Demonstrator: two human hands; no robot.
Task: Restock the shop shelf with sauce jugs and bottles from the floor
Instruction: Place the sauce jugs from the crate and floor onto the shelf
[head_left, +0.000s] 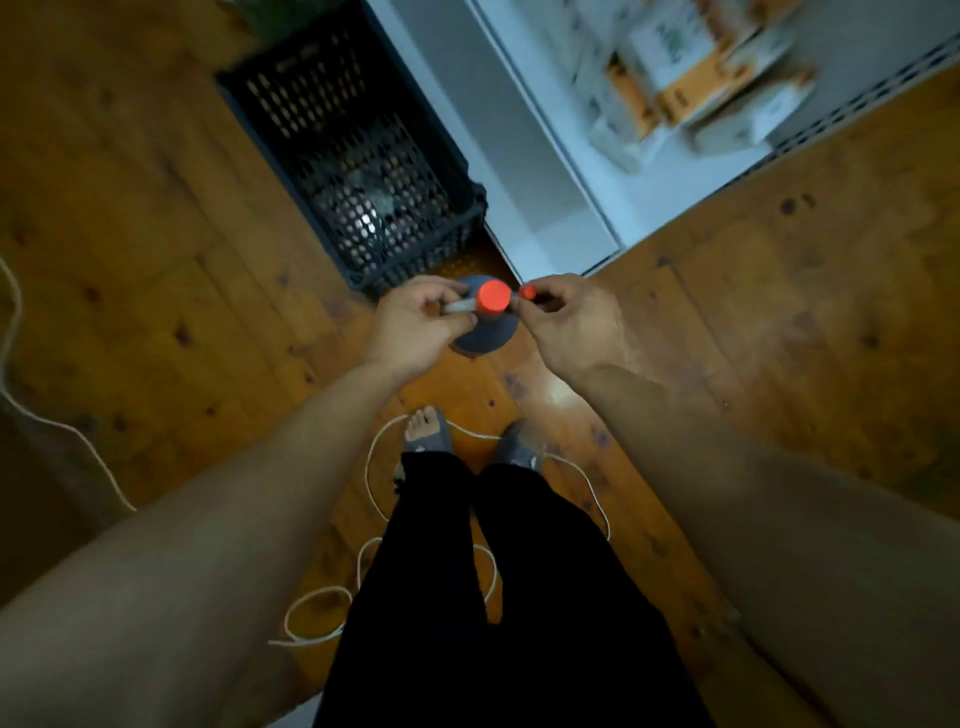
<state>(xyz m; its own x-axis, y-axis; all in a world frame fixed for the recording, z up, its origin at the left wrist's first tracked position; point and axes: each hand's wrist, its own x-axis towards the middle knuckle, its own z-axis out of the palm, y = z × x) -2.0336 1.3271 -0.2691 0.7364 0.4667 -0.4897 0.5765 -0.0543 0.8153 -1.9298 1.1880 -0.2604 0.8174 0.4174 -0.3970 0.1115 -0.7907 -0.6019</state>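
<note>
Our left hand (415, 325) gripped a red-capped jug (485, 322) at frame centre, right hand (566, 325) pinched a smaller red-capped bottle (528, 292), black crate (363, 150) above.

Two bare forearms with no sleeves, watch or rings visible lead to the left hand (415, 325) and the right hand (569, 325). Below them, near the bottom of the view, the legs are covered in plain black trousers (519, 597). The feet wear grey open-toed slippers (428, 441), with bare toes showing on the left foot; the right slipper looks blurred.
</note>
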